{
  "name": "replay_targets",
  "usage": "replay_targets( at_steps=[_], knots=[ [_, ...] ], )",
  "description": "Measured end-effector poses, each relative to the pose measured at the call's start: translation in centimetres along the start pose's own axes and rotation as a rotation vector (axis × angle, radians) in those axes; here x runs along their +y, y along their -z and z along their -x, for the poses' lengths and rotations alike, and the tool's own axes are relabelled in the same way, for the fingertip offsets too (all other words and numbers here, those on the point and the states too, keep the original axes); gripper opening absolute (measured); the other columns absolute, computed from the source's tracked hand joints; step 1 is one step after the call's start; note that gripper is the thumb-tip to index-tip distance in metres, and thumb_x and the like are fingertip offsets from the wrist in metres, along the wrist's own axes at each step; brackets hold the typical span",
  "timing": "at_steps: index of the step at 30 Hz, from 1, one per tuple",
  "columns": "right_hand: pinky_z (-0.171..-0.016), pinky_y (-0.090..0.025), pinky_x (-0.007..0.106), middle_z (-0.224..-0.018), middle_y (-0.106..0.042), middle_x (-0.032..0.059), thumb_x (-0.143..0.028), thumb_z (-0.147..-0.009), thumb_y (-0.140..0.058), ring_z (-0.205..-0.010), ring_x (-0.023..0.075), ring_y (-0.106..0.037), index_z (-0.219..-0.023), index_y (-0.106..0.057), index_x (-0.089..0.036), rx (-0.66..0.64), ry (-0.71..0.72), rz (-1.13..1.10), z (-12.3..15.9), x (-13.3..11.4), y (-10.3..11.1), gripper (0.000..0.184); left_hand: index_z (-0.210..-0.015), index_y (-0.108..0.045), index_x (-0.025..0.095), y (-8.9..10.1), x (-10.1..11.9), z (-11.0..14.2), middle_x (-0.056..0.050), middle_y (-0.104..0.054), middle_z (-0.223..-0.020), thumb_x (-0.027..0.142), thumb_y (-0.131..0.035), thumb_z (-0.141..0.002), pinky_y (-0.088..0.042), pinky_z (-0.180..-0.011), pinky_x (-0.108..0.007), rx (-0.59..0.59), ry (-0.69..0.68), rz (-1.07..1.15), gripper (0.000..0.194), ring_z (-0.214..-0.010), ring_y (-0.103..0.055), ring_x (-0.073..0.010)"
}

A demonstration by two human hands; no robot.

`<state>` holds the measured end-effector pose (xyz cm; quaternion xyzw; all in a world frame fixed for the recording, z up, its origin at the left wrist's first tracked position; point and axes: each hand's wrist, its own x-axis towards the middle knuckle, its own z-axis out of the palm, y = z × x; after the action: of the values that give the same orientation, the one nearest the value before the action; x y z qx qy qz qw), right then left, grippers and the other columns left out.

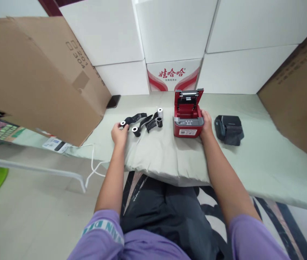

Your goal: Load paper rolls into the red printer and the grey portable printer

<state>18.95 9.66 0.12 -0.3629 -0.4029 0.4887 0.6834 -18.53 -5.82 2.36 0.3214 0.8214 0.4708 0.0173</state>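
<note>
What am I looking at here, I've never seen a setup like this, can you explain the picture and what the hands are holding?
There is no machine arm here, just a person's two bare hands. The one picture comes from a camera on that person's head, looking forward and down. On the pale green cloth-covered surface lie small rolls with crinkled black strips. The left hand has its thumb and fingers around the leftmost small black-sided roll with a white end. The right hand is against the side of a red boxy device with its lid up; its far fingers are hidden. Further right sits a dark boxy object, and white cardboard boxes stand behind.
</note>
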Motion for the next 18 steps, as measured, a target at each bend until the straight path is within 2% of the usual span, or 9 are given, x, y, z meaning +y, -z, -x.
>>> replay_targets(
  at_steps=[2, 4, 7, 9, 11, 14, 18],
  knots=[
    [-0.095, -0.057, 0.037, -0.094, -0.071, -0.0003, -0.059, -0.077, -0.075, -0.098, 0.0204, -0.067, -0.093, -0.072, -0.023, 0.007, -0.006, -0.011, 0.0, 0.1, 0.0, 0.039, -0.091, -0.069, 0.017, -0.1, 0.3, -0.9, -0.005, -0.070, -0.090, 0.027, -0.079, -0.072, -0.051, -0.089, -0.035, -0.030, -0.008, 0.065, 0.024, -0.085, -0.065, -0.0190],
    [-0.095, -0.057, 0.036, -0.093, -0.072, -0.0005, -0.058, -0.076, -0.076, -0.096, 0.0198, -0.067, -0.092, -0.072, -0.023, 0.011, -0.020, -0.022, -0.1, 0.3, 0.1, 0.038, -0.087, -0.067, 0.018, 0.0, 1.2, -1.2, -0.003, -0.068, -0.085, 0.027, -0.075, -0.072, -0.053, -0.085, -0.032, -0.050, -0.009, 0.307, 0.020, -0.084, -0.066, -0.0173],
    [-0.095, -0.056, 0.034, -0.093, -0.072, -0.0009, -0.058, -0.076, -0.075, -0.094, 0.0186, -0.067, -0.092, -0.071, -0.024, 0.006, -0.036, -0.018, -0.3, 0.4, 0.1, 0.038, -0.087, -0.061, 0.020, 0.2, 3.3, -0.5, -0.003, -0.067, -0.084, 0.037, -0.063, -0.081, -0.055, -0.076, -0.029, -0.206, 0.080, 0.775, 0.018, -0.081, -0.066, -0.0157],
    [-0.096, -0.056, 0.034, -0.094, -0.072, -0.0012, -0.058, -0.077, -0.074, -0.095, 0.0183, -0.067, -0.092, -0.071, -0.024, 0.005, -0.031, -0.006, -0.4, 0.4, 0.1, 0.038, -0.087, -0.060, 0.021, 0.6, 5.1, 0.6, -0.006, -0.067, -0.085, 0.045, -0.057, -0.087, -0.054, -0.071, -0.030, -0.327, 0.093, 0.949, 0.025, -0.083, -0.066, -0.0174],
    [-0.097, -0.055, 0.034, -0.095, -0.072, -0.0014, -0.059, -0.077, -0.074, -0.097, 0.0185, -0.067, -0.092, -0.071, -0.024, 0.010, -0.020, 0.006, -0.3, 0.3, 0.0, 0.038, -0.090, -0.062, 0.022, 0.9, 6.8, 1.9, -0.008, -0.068, -0.089, 0.050, -0.053, -0.092, -0.052, -0.067, -0.031, -0.424, 0.042, 1.005, 0.030, -0.084, -0.064, -0.0191],
    [-0.096, -0.055, 0.034, -0.095, -0.072, -0.0013, -0.061, -0.076, -0.074, -0.097, 0.0188, -0.066, -0.092, -0.071, -0.024, 0.003, -0.019, 0.008, -0.1, 0.1, -0.1, 0.041, -0.099, -0.068, 0.022, 1.1, 9.0, 3.9, -0.011, -0.069, -0.101, 0.047, -0.049, -0.098, -0.047, -0.064, -0.031, -0.595, 0.010, 1.019, 0.031, -0.078, -0.057, -0.0174],
    [-0.094, -0.055, 0.034, -0.094, -0.071, -0.0003, -0.065, -0.075, -0.073, -0.096, 0.0191, -0.065, -0.093, -0.070, -0.023, -0.004, -0.023, 0.016, 0.2, -0.3, -0.2, 0.046, -0.110, -0.071, 0.022, 0.7, 10.9, 5.9, -0.010, -0.067, -0.112, 0.030, -0.041, -0.104, -0.043, -0.062, -0.026, -0.793, 0.131, 1.209, 0.031, -0.069, -0.049, -0.0109]
  ],
)
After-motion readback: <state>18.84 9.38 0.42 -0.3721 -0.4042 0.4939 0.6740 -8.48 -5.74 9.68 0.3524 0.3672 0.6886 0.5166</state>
